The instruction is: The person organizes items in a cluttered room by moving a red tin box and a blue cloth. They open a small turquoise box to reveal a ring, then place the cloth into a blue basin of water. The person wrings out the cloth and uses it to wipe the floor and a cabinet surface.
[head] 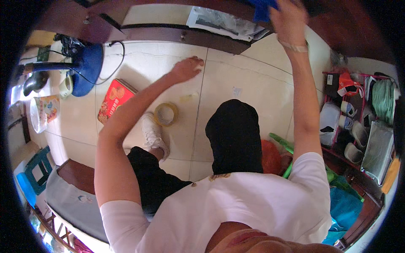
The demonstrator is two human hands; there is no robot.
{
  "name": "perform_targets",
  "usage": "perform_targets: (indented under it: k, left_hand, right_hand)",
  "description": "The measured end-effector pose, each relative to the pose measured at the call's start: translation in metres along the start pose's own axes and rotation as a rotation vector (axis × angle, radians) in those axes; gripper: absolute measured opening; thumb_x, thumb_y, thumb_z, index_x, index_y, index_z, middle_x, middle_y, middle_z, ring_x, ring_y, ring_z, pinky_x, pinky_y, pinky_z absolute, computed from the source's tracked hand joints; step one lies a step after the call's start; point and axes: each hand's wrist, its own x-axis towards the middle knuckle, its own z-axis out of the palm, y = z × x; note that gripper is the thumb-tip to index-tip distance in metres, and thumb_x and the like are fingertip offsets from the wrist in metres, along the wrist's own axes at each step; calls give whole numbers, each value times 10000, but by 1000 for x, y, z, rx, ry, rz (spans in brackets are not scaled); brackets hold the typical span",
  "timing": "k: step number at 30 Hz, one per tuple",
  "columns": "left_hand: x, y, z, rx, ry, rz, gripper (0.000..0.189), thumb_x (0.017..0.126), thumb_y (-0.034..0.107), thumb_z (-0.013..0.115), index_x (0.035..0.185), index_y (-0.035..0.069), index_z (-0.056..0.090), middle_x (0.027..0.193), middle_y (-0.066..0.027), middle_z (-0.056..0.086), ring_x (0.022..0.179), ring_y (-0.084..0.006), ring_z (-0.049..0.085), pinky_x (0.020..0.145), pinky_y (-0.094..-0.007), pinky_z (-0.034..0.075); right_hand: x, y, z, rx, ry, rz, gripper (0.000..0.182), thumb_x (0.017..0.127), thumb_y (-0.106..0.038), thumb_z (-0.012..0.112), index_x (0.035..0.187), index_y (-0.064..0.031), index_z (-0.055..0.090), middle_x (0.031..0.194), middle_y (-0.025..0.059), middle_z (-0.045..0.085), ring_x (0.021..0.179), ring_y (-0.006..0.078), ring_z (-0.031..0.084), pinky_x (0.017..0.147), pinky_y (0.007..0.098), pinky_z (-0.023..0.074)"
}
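My right hand [291, 23] is raised at the upper right, blurred, against dark wooden furniture [348, 31]. It grips a blue cloth [263, 11], partly cut off by the picture's top edge. My left hand [189, 68] hovers over the tiled floor with loosely bent fingers and nothing in them. Beyond it lies an open drawer or low shelf with a dark wooden front [164, 37], holding papers and a clear plastic wrap [221, 22]. Nearer me on the floor are a roll of clear packing tape [165, 114] and a red printed box or tin [115, 98].
At left stand a blue round fan base [88, 69] with a cable and a plastic container [38, 114]. A shoe rack [327, 95] with several shoes lines the right side. Behind my left arm is a grey-covered bench [69, 196]. A small clear scrap [236, 92] lies on the tiles.
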Motion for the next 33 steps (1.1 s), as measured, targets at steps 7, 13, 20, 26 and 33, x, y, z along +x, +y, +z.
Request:
perform_targets:
  k: [7, 13, 20, 26, 33]
  left_hand:
    - [21, -68, -18, -1335, 505, -871, 312, 846, 324, 599, 1009, 62, 548, 923, -99, 624, 891, -235, 633, 772, -379, 540]
    - [53, -73, -6, -1362, 491, -948, 232, 850, 256, 597, 966, 58, 564, 808, -107, 663, 748, -232, 665, 700, -348, 556]
    - [40, -68, 16, -1379, 653, -895, 162, 856, 254, 595, 852, 99, 548, 728, -79, 652, 661, -165, 645, 633, -288, 532]
    - [14, -44, 18, -1372, 687, -867, 140, 877, 227, 556, 817, 104, 528, 718, -57, 642, 642, -139, 615, 614, -268, 506]
    - [2, -41, 24, -1287, 657, -872, 102, 887, 209, 512, 872, 112, 539, 809, -29, 635, 693, -114, 596, 625, -248, 485]
  right_hand:
    - [-144, -61, -20, 170, -68, 414, 382, 617, 102, 515, 919, -79, 666, 1055, 129, 616, 992, 276, 598, 862, 339, 462]
    - [-199, -67, 25, 400, -176, 708, 399, 623, 111, 451, 923, -62, 648, 1033, 127, 612, 967, 270, 601, 825, 315, 471]
    - [-182, -62, 31, 360, -190, 559, 439, 607, 128, 470, 954, -72, 648, 1046, 128, 608, 952, 274, 608, 820, 326, 482]
    - [-193, -26, 79, 100, -228, 292, 451, 621, 110, 544, 1005, -103, 647, 1151, 120, 545, 1074, 299, 504, 922, 376, 417]
    - [-158, -54, 167, 72, -317, 46, 373, 685, -10, 573, 1031, -138, 627, 1122, 85, 538, 1073, 306, 461, 930, 402, 405]
